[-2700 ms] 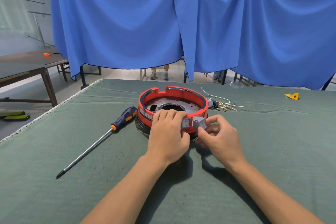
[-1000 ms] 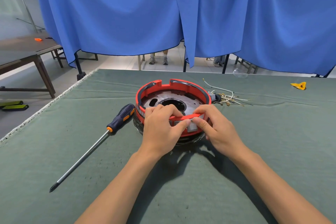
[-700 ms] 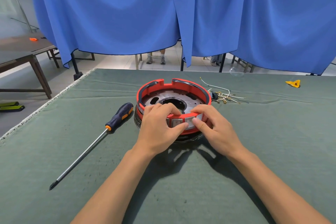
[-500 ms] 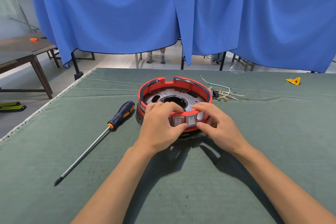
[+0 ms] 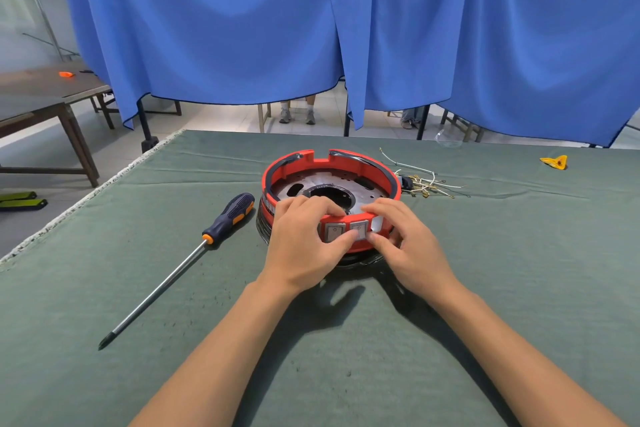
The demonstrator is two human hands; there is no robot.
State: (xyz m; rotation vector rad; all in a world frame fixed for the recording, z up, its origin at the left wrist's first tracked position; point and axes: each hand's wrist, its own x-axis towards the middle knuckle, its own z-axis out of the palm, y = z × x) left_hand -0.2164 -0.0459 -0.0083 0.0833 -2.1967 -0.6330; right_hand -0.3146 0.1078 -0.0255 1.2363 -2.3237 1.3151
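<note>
A round red housing [image 5: 346, 163] with a metal plate inside stands on the green table cloth [image 5: 519, 270]. Two grey rocker switches [image 5: 346, 229] sit side by side in its near wall. My left hand [image 5: 304, 243] grips the housing's near rim, fingers curled over the top and thumb pressing below the left switch. My right hand [image 5: 405, 243] holds the rim to the right, fingers over the top edge and thumb against the right switch.
A long screwdriver [image 5: 180, 263] with a dark blue and orange handle lies left of the housing. A bundle of loose wires [image 5: 422, 180] lies behind it on the right, a small yellow piece [image 5: 554, 161] far right. Blue curtains hang beyond the table's far edge.
2.7 s ago my right hand held a second grey switch loose beside the housing. That switch now sits in the wall next to the first, and both hands press on the rim.
</note>
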